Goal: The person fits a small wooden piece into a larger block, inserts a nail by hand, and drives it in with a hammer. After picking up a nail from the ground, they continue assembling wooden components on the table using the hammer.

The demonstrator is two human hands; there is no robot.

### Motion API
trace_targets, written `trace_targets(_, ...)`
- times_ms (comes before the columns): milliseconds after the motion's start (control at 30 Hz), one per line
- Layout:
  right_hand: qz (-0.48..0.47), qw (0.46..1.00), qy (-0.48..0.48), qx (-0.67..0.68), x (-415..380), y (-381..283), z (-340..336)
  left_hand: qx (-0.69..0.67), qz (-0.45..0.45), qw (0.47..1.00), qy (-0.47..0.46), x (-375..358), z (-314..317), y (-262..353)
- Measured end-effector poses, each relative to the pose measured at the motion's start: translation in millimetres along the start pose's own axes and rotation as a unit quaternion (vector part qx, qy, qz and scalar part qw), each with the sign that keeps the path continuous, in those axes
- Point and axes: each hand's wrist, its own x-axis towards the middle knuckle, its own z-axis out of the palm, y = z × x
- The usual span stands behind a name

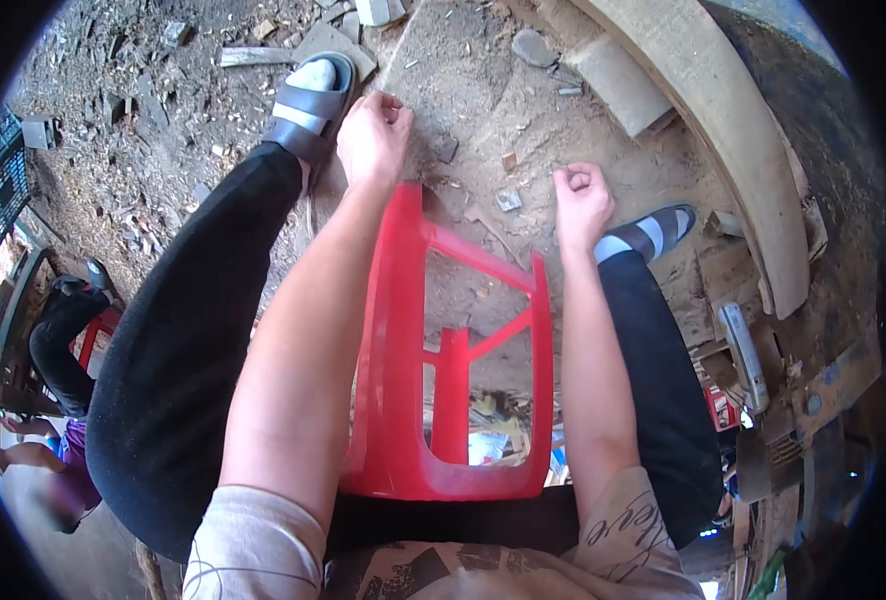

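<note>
A red plastic stool [393, 350] lies tipped between my thighs, its legs pointing away from me and its seat end close to my body. Just beyond the end of its left leg is my left hand [373, 140], fingers curled together near my left sandal [308, 110]. My right hand [583, 205] is held over the ground beyond the shorter-looking right leg, its thumb and fingers also curled in. Whatever either hand may hold is hidden or too small to make out. Neither hand visibly grips the stool.
Dirt ground [463, 120] is strewn with wood chips and scraps. A large curved wooden piece [733, 120] arches at the right, beside a flat block [618, 85]. At the left are a black plastic crate [1, 175] and another person [63, 460]. A grey bar-shaped object [743, 355] stands right.
</note>
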Motion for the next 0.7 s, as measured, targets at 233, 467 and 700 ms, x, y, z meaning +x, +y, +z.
trace_targets(233,-0.004,0.982,-0.031,0.189,20.4,-95.3,29.3,-0.025,0.187,0.982,0.020,59.4,6.3,15.9)
trace_targets(467,-0.135,0.972,-0.050,0.187,73.9,-156.3,68.4,0.000,0.233,0.972,0.000,76.8,4.0,9.4)
trace_targets(700,-0.102,0.965,-0.045,0.239,97.3,-183.5,81.1,-0.012,0.237,0.971,-0.012,75.8,1.6,2.6)
